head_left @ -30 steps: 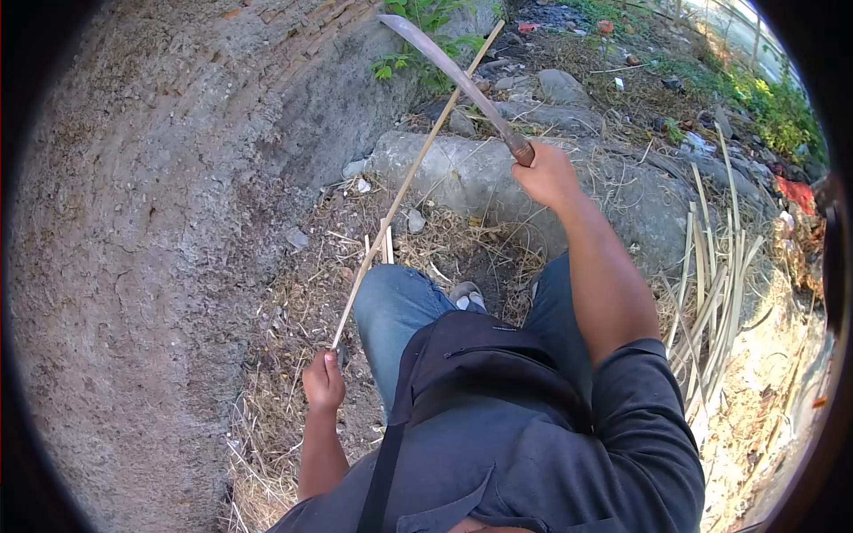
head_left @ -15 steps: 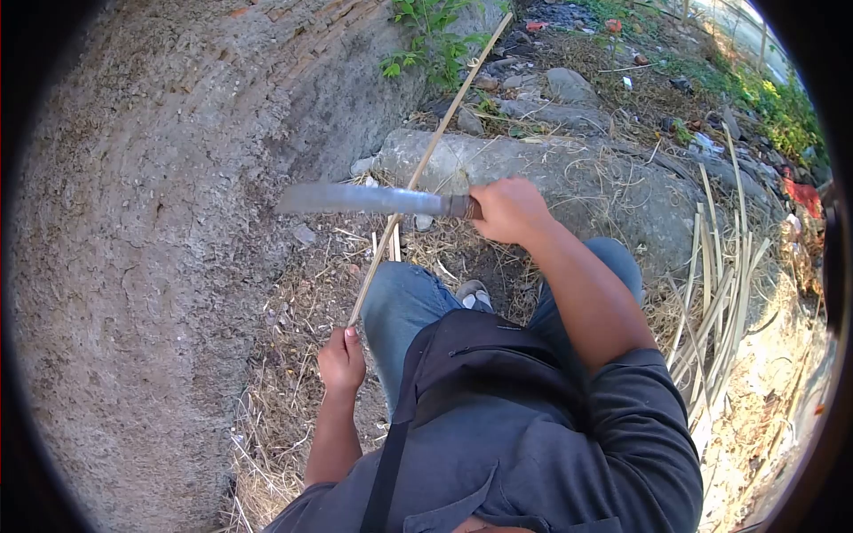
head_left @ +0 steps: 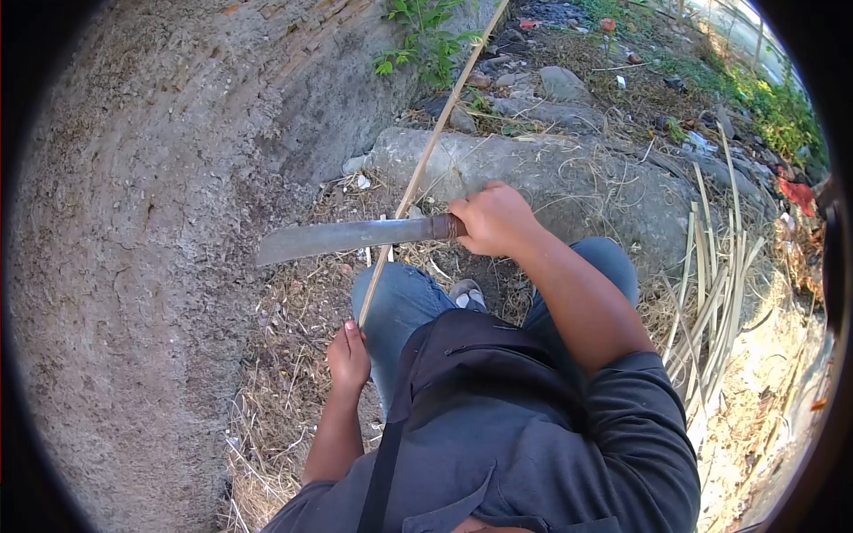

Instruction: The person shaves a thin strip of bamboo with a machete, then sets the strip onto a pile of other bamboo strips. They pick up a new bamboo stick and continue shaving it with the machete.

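Observation:
My right hand [head_left: 495,219] grips the dark handle of a machete [head_left: 342,238]. The broad grey blade points left and crosses over a long, thin bamboo strip [head_left: 433,142]. Whether the edge touches the strip cannot be made out. My left hand [head_left: 348,357] is closed around the strip's lower end, beside my left knee. From there the strip slants up and to the right, past the stone slab, to the top of the view.
A rough wall [head_left: 133,266] rises along the left. Ahead lies a large stone slab [head_left: 533,169] with dry straw on it. Several cut strips [head_left: 711,293] lean in a bundle at the right. A leafy plant [head_left: 431,40] grows by the wall.
The machete and my right hand have come down and slightly left along the strip, closer to my knee. The left hand keeps its hold, almost in place.

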`<state>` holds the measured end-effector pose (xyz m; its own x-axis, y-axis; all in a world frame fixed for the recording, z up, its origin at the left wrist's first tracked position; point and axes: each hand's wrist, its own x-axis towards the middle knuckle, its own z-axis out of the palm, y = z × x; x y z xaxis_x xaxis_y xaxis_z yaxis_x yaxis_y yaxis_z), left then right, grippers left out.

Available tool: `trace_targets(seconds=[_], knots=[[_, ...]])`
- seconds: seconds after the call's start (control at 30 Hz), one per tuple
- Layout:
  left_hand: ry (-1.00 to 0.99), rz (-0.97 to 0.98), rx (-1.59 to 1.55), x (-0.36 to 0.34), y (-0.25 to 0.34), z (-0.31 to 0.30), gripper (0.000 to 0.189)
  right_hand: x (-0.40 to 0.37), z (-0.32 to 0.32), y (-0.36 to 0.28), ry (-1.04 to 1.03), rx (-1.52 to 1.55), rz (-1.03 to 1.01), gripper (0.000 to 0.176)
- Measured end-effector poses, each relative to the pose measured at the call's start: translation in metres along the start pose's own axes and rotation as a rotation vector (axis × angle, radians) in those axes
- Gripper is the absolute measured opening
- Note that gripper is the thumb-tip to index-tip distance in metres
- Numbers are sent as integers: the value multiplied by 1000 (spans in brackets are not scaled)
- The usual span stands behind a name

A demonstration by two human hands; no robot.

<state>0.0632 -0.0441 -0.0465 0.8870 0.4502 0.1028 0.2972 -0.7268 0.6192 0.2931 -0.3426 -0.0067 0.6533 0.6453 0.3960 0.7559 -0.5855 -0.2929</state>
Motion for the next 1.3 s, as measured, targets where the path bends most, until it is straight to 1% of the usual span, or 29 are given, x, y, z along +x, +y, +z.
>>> trace_targets(seconds=[0.1, 0.13, 0.2, 0.3, 0.37, 0.5, 0.53, 0.63, 0.77, 0.87, 0.97, 1.0, 1.07, 1.17, 1.27, 1.3], knots=[[-3, -26, -10, -5, -6, -13, 51, 5, -11, 25, 38, 84, 312, 23], [15, -51, -28, -6, -9, -15, 50, 6, -10, 36, 68, 95, 378, 23], [-5, -37, 3, -9, -14, -17, 50, 6, -7, 47, 132, 118, 520, 24], [-80, 21, -24, -7, -11, -19, 49, 1, -5, 37, 68, 142, 521, 22], [-128, 62, -70, -8, 3, -14, 49, 0, -2, 19, -13, 114, 337, 20], [-200, 45, -60, -1, 28, -9, 47, 4, 5, -15, -125, -21, -28, 19], [-189, 62, -41, 2, 34, -10, 47, 4, 4, -15, -97, -32, -48, 19], [-166, 85, 22, 7, 46, -12, 46, 6, 0, -1, -108, 5, 94, 19], [-153, 107, 44, 24, 55, -2, 44, 3, -1, 6, -38, -20, 105, 20], [-171, 105, 30, 26, 60, 5, 42, 2, -8, 2, -67, 12, 152, 20], [-151, 167, 14, 31, 79, 12, 42, 1, 5, -11, -50, 30, 66, 18], [-140, 197, 12, 32, 83, 13, 42, 1, 2, -10, -34, 24, 54, 21], [-166, 165, 54, 34, 83, 11, 42, 2, -5, -4, -6, 20, 29, 26], [-173, 130, 83, 27, 67, 6, 43, 7, -12, 30, -2, 119, 450, 26], [-181, 134, 113, 26, 56, 10, 42, 6, -19, 43, 16, 128, 552, 26], [-192, 129, 131, 25, 56, 9, 41, 5, -19, 39, 11, 120, 518, 24]])
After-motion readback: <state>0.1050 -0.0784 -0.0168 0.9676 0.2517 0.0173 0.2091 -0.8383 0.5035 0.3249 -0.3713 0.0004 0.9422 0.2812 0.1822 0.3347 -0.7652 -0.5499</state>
